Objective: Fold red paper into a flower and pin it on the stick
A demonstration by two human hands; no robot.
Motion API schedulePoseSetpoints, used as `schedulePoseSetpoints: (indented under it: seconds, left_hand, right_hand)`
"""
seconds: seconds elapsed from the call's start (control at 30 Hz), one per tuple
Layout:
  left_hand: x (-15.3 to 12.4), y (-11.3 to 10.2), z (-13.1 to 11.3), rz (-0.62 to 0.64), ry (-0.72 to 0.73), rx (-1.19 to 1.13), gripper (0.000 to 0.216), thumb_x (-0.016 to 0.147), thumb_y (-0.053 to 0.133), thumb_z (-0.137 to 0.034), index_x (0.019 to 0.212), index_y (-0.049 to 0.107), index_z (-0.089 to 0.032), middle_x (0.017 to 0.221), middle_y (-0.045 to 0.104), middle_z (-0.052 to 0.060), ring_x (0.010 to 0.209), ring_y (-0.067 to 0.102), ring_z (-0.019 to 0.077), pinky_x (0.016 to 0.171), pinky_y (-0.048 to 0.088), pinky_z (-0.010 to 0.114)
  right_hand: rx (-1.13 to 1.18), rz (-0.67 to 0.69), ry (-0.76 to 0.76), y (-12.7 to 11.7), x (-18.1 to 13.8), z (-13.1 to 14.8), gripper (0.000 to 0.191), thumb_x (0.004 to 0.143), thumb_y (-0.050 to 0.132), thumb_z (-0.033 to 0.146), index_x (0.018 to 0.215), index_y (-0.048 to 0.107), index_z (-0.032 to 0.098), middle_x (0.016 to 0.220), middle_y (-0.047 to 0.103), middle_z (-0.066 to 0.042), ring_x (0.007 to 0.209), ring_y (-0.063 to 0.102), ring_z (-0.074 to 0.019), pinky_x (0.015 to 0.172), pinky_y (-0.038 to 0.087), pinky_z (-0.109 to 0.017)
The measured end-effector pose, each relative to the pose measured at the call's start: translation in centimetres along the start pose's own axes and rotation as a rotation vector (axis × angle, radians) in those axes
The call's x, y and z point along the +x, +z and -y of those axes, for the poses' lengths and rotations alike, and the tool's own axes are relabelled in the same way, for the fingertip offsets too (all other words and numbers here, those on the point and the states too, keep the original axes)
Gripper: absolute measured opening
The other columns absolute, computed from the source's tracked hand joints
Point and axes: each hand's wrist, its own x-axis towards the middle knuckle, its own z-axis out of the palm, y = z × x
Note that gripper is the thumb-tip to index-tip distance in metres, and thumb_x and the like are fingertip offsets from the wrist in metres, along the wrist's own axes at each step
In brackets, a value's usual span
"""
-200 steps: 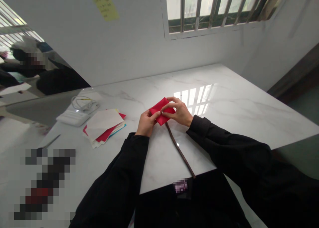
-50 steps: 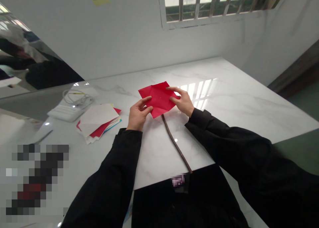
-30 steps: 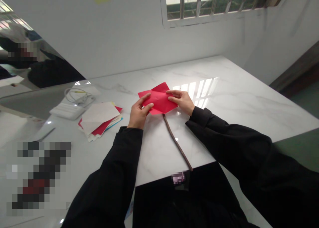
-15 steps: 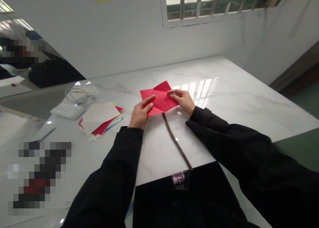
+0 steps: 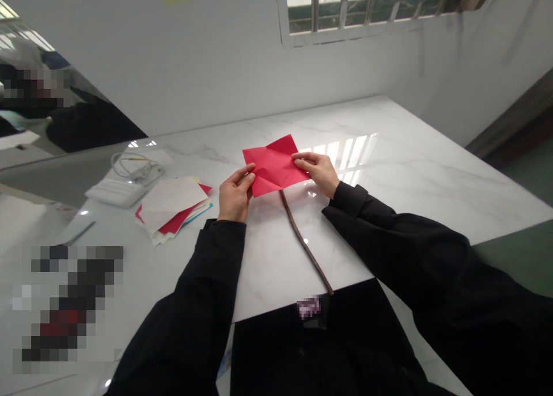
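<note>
A red sheet of paper (image 5: pixel 273 165), partly folded with a creased flap on top, is held just above the white marble table (image 5: pixel 389 177). My left hand (image 5: pixel 234 195) pinches its lower left corner between thumb and fingers. My right hand (image 5: pixel 317 172) pinches its right edge. A thin brown stick (image 5: pixel 305 243) lies on the table below the paper and runs toward my body.
A stack of white, red and coloured papers (image 5: pixel 173 208) lies to the left. Behind it sit a white flat device (image 5: pixel 113 192) and a coiled cable (image 5: pixel 136 166). A mirror-like panel (image 5: pixel 64 131) at the far left reflects another person. A barred window (image 5: pixel 367 4) is in the wall.
The small folded red packet has been opened into a wider sheet. In the last second both hands shifted to its outer edges and lifted it slightly.
</note>
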Motion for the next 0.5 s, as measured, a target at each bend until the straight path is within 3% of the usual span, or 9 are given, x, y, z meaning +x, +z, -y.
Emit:
schedulePoseSetpoints:
  seconds: [0.17, 0.37, 0.5]
  left_hand:
    - [0.1, -0.1, -0.1, 0.002, 0.018, -0.026, 0.035, 0.071, 0.086, -0.021, 0.105, 0.080, -0.019, 0.092, 0.078, 0.003, 0.081, 0.072, 0.0139, 0.078, 0.061, 0.025]
    - [-0.5, 0.4, -0.6, 0.095, -0.022, -0.037, 0.043, 0.069, 0.089, -0.022, 0.110, 0.078, -0.019, 0.098, 0.077, 0.005, 0.087, 0.073, 0.0165, 0.083, 0.061, 0.028]
    - [-0.5, 0.4, -1.0, 0.087, -0.049, -0.070, 0.049, 0.068, 0.090, -0.019, 0.115, 0.077, -0.019, 0.106, 0.078, 0.007, 0.094, 0.075, 0.0194, 0.088, 0.063, 0.031]
  right_hand:
    - [-0.008, 0.000, 0.007, -0.1, 0.1, 0.0, 0.035, 0.079, 0.082, 0.042, 0.107, 0.082, 0.020, 0.096, 0.080, -0.004, 0.078, 0.069, -0.0163, 0.071, 0.060, -0.030]
    - [0.069, 0.020, 0.046, 0.1, -0.2, 0.3, 0.035, 0.077, 0.086, 0.042, 0.107, 0.082, 0.022, 0.101, 0.080, -0.004, 0.084, 0.070, -0.0172, 0.075, 0.059, -0.031]
    - [0.174, 0.064, 0.114, 0.3, -0.5, 1.0, 0.044, 0.077, 0.087, 0.042, 0.116, 0.079, 0.024, 0.107, 0.079, -0.004, 0.083, 0.070, -0.0145, 0.072, 0.057, -0.027]
